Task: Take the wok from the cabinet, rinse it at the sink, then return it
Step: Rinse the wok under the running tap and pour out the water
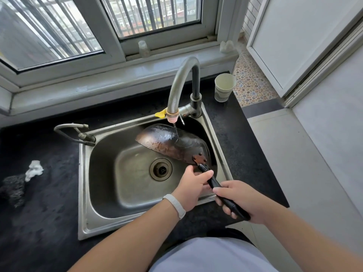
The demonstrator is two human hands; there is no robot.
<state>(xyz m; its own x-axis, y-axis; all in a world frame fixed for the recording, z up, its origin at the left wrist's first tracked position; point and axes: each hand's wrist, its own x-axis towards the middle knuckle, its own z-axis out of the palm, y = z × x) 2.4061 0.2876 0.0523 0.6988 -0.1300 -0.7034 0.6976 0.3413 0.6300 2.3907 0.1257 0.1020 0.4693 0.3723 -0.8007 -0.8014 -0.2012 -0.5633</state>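
The dark, rusty wok is turned bottom-up and tilted over the right back part of the steel sink. A thin stream of water falls from the tall faucet onto its underside. The wok's long black handle points toward me. My left hand grips the handle near the rivets. My right hand holds the handle's end over the sink's front right corner.
A paper cup stands on the black counter behind the faucet. A second small tap sits at the sink's back left. A crumpled tissue and a steel scourer lie on the counter at left. The window sill runs behind.
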